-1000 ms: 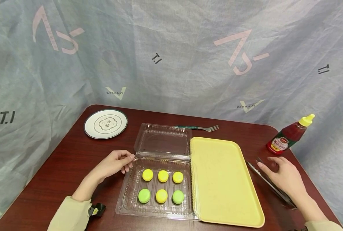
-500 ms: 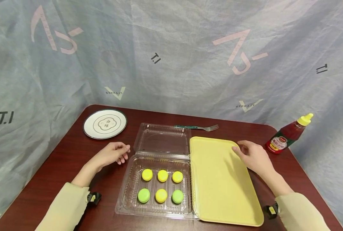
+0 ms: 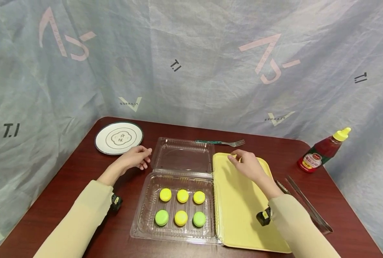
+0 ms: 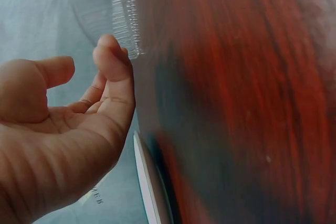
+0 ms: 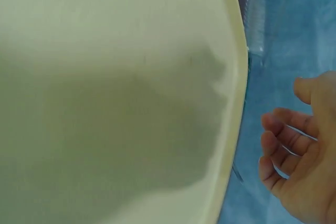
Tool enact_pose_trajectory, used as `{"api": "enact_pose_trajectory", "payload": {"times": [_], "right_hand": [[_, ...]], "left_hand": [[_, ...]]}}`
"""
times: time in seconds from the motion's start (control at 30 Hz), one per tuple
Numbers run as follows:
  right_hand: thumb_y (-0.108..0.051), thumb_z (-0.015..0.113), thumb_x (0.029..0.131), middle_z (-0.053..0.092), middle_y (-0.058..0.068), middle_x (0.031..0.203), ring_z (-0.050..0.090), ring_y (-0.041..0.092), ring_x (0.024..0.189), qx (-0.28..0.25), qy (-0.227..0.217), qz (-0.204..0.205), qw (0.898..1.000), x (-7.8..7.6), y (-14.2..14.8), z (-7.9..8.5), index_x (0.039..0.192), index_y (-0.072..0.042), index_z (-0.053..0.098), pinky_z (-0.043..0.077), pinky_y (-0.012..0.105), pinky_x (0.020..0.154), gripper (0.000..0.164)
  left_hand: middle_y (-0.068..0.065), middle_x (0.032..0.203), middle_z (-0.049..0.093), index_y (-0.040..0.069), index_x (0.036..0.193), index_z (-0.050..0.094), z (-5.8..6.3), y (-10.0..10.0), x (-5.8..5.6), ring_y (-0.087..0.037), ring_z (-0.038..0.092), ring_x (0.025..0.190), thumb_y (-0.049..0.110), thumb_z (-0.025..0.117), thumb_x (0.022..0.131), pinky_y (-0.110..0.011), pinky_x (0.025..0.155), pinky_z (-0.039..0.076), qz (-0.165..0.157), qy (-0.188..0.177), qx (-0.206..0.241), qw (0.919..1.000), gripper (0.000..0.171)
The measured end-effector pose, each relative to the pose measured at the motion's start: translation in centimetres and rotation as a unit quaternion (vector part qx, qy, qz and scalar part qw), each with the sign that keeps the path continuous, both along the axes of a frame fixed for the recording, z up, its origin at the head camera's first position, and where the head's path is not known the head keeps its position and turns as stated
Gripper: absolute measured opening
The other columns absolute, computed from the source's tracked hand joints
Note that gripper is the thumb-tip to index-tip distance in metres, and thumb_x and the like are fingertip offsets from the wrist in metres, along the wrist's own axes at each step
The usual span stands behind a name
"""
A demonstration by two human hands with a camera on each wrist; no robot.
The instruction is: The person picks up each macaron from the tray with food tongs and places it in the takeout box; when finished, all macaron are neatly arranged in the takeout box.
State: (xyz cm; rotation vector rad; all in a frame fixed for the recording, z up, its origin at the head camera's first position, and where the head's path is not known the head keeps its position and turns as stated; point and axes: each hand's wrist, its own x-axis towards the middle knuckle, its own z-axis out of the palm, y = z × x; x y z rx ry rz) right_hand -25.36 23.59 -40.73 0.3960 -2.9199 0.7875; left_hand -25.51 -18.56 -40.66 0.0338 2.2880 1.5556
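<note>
A clear plastic clamshell box [image 3: 175, 238] lies with its lid [image 3: 183, 157] folded back. Inside its base sit two rows of macarons, the yellow macaron [image 3: 182, 196] among them and a green macaron [image 3: 161, 218] at the front left. My left hand [image 3: 135, 157] hovers beside the lid's left edge with fingers loosely bent and nothing in them; the left wrist view shows the lid's corner just beyond the fingertips. Over the far end of the yellow tray [image 3: 243, 215] hangs my right hand [image 3: 247, 165], also holding nothing, its fingers loosely curved. Its shadow falls on the tray in the right wrist view.
A white plate [image 3: 109, 138] with a dark rim sits at the back left. Behind the lid lies a fork [image 3: 234, 143] with a green handle. Metal tongs [image 3: 307, 206] rest right of the tray, and a red sauce bottle [image 3: 318, 156] with a yellow cap stands behind them.
My right hand has moved left from over the tongs, across the tray to its far end. My left hand has shifted from the box's hinge corner up along the lid. The tongs stayed behind.
</note>
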Motion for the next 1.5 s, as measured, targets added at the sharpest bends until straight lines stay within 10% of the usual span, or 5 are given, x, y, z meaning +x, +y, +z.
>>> {"api": "enact_pose_trajectory", "payload": {"times": [0.67, 1.5], "right_hand": [[-0.017, 0.046, 0.106, 0.061, 0.010, 0.084, 0.045, 0.018, 0.062, -0.094, -0.103, 0.015, 0.990, -1.6, -4.8, -2.0, 0.109, 0.002, 0.065, 0.039, 0.032, 0.061, 0.027], [-0.015, 0.048, 0.106, 0.058, 0.008, 0.080, 0.045, 0.017, 0.061, -0.117, -0.064, 0.005, 0.991, -0.9, -5.2, 0.5, 0.105, 0.004, 0.061, 0.040, 0.034, 0.062, 0.024]], "left_hand": [[-0.009, 0.076, 0.058, -0.007, 0.102, 0.051, -1.5, 1.9, -1.6, -0.012, 0.053, 0.060, 0.013, 0.039, 0.108, -0.022, 0.055, 0.047, 0.011, -0.010, 0.029, 0.9995, 0.025], [-0.003, 0.078, 0.056, -0.004, 0.103, 0.062, 1.0, 1.4, -1.5, -0.007, 0.046, 0.063, 0.020, 0.051, 0.105, -0.020, 0.059, 0.041, 0.052, 0.044, 0.003, 0.9977, 0.027]]}}
